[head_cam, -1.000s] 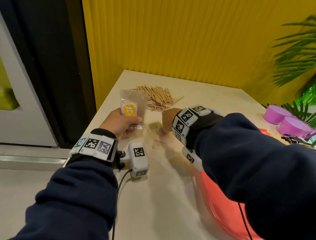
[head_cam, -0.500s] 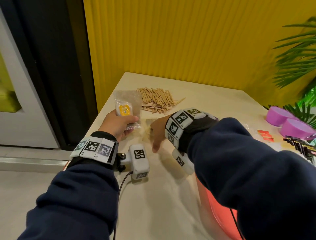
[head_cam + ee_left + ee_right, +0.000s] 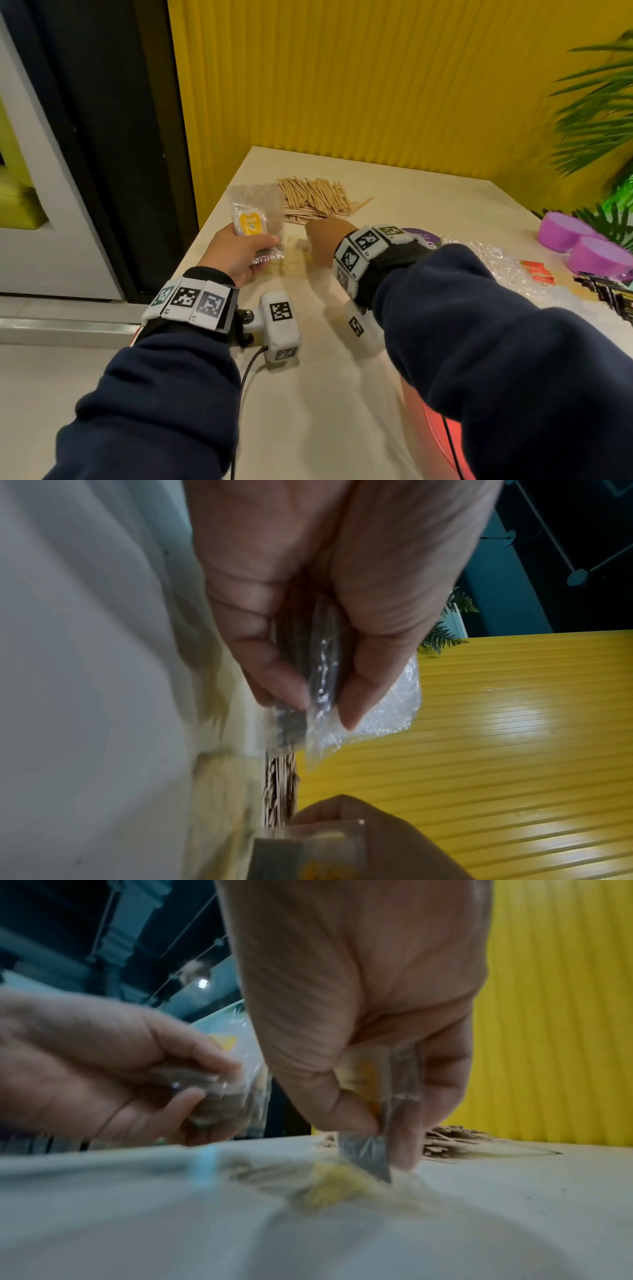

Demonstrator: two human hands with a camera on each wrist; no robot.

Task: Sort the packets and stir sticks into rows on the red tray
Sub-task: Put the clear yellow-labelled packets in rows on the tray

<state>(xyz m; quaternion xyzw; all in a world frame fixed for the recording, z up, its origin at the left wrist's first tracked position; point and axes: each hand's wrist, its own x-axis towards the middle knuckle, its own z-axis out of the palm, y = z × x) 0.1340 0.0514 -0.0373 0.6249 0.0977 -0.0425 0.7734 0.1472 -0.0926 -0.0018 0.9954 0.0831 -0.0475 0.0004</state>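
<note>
My left hand (image 3: 239, 251) holds a stack of clear packets (image 3: 255, 212) with a yellow label upright above the table's left edge; in the left wrist view its thumb and fingers (image 3: 291, 693) pinch the packets (image 3: 369, 712). My right hand (image 3: 320, 241) is just to the right, down at the table, and pinches a clear packet (image 3: 369, 1153) with yellow inside between thumb and fingers. More blurred yellow packets (image 3: 294, 262) lie on the table between the hands. A heap of wooden stir sticks (image 3: 315, 200) lies behind them. The red tray (image 3: 442, 431) shows under my right arm.
Two purple bowls (image 3: 582, 240) stand at the right with red packets (image 3: 536, 270), dark packets (image 3: 606, 291) and crumpled clear plastic (image 3: 496, 260). A purple round card (image 3: 419, 236) lies behind my right wrist. The table's left edge (image 3: 205, 236) drops to the floor. A yellow wall stands behind.
My right hand has moved forward and down onto a packet beside the left hand and pinched it. The left hand keeps holding its stack upright.
</note>
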